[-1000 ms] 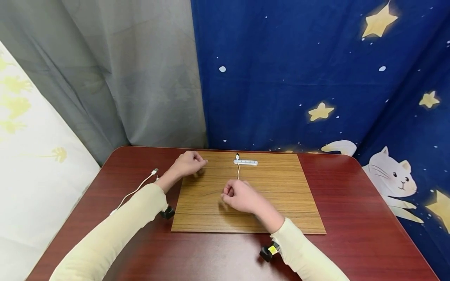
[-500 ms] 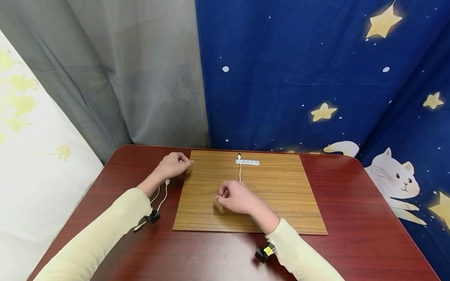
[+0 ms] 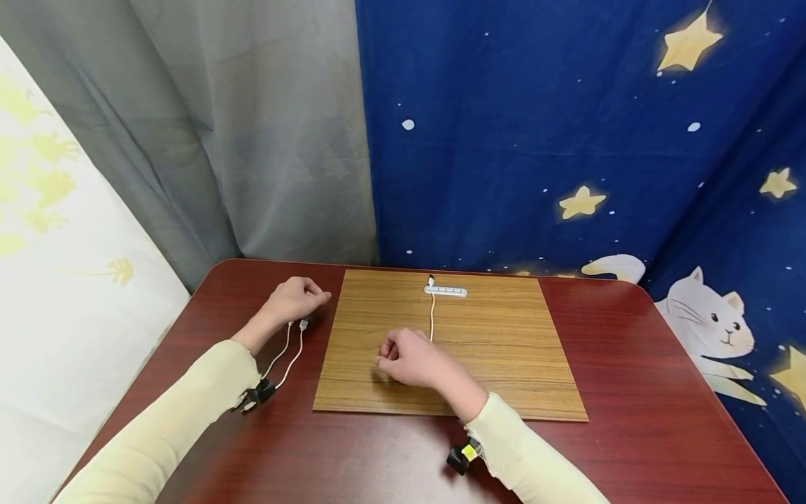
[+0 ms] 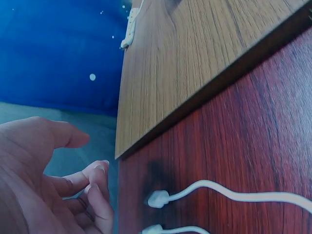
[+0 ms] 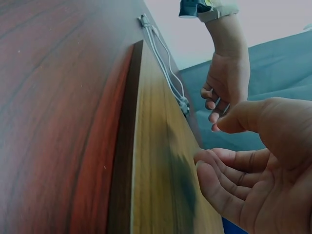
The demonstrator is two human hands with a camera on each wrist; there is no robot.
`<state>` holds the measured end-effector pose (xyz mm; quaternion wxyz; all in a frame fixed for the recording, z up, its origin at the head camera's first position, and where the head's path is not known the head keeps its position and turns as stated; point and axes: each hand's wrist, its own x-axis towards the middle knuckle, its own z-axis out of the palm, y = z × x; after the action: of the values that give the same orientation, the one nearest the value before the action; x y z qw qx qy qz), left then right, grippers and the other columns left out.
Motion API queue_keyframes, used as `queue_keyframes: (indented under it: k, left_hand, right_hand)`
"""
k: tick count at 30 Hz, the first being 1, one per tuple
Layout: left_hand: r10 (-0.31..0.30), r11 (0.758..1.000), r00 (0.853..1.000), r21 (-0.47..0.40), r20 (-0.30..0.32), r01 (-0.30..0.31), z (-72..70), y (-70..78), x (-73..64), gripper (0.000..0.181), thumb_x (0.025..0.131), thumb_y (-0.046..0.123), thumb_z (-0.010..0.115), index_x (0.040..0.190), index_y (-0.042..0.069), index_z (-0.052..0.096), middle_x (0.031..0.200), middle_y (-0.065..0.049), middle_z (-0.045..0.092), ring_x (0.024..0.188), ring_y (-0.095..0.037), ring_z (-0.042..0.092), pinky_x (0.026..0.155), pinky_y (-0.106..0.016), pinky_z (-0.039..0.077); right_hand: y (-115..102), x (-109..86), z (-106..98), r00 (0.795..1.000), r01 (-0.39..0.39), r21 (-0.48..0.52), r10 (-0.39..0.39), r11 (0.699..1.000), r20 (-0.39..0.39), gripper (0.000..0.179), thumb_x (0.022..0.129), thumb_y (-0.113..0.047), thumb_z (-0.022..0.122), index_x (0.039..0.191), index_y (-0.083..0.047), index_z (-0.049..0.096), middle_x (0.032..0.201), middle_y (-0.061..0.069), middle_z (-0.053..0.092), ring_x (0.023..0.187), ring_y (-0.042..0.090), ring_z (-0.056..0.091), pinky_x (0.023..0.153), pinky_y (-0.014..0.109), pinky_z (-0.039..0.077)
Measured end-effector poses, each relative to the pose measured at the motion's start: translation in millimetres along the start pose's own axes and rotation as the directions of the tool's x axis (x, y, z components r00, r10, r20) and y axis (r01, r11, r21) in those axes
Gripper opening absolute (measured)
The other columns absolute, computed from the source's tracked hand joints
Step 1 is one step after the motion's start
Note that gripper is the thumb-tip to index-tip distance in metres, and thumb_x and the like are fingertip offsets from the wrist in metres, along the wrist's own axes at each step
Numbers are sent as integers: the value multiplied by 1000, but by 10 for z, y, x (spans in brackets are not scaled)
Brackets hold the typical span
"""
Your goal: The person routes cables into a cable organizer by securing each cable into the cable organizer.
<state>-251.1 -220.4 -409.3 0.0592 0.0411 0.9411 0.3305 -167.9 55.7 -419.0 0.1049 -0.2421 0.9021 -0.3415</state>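
Observation:
My left hand (image 3: 288, 302) hovers off the board's left edge, just above the plug ends of two white USB cables (image 3: 294, 360) on the table. In the left wrist view a gap shows between its thumb and loosely bent fingers, with a white plug (image 4: 158, 199) below them. Over the wooden board (image 3: 504, 350) is my right hand (image 3: 412, 358), fingers loosely curled around nothing, as the right wrist view confirms. A white cable holder strip (image 3: 450, 292) lies near the board's far edge. One white cable (image 3: 432, 311) sits in its left end and runs toward my right hand, which hides the rest.
The board lies on a dark red table (image 3: 630, 364). Behind the table hang a grey curtain (image 3: 296, 140) and a blue curtain (image 3: 478, 140) with stars. A black wrist camera (image 3: 458, 458) hangs under my right sleeve.
My left hand has moved left, off the board to above the two loose cables, which now show beside the wrist. The right hand has shifted slightly left and nearer, staying empty.

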Motion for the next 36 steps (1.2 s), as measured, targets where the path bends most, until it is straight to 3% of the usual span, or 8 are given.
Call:
queue_keyframes:
  k: [8, 20, 26, 36]
  left_hand:
    - [-13, 1000, 1000, 11, 17, 13, -46, -56, -41, 29, 97, 34, 66, 96, 6, 72, 82, -7, 67, 65, -18, 53, 60, -34, 42]
    - [-41, 998, 999, 39, 14, 40, -93, -181, -100, 26, 96, 33, 68, 93, 8, 73, 78, -1, 65, 68, -20, 55, 63, -36, 43]
    - [-46, 998, 998, 41, 47, 44, -149, -227, -129, 27, 97, 33, 68, 96, 6, 74, 84, -6, 67, 70, -21, 55, 64, -36, 43]
    - [-61, 996, 996, 75, 67, 56, -169, -304, -150, 28, 96, 34, 68, 91, 7, 76, 89, -2, 67, 75, -23, 55, 67, -37, 41]
  right_hand:
    - [-76, 31, 121, 1000, 3, 12, -3, 1000, 11, 20, 93, -21, 72, 76, -18, 62, 62, -11, 62, 58, 7, 54, 58, 27, 44]
    - [-255, 85, 306, 1000, 8, -3, -8, 1000, 21, 23, 93, -24, 72, 73, -19, 61, 63, -10, 56, 57, 7, 50, 56, 26, 43]
    - [-349, 134, 381, 999, 24, 8, -24, 1000, 22, 25, 93, -25, 72, 72, -18, 61, 62, -9, 55, 55, 7, 49, 54, 25, 42]
    - [-534, 216, 584, 998, 68, -15, -68, 998, 13, 28, 92, -26, 71, 68, -20, 59, 60, -11, 53, 54, 5, 48, 52, 22, 41]
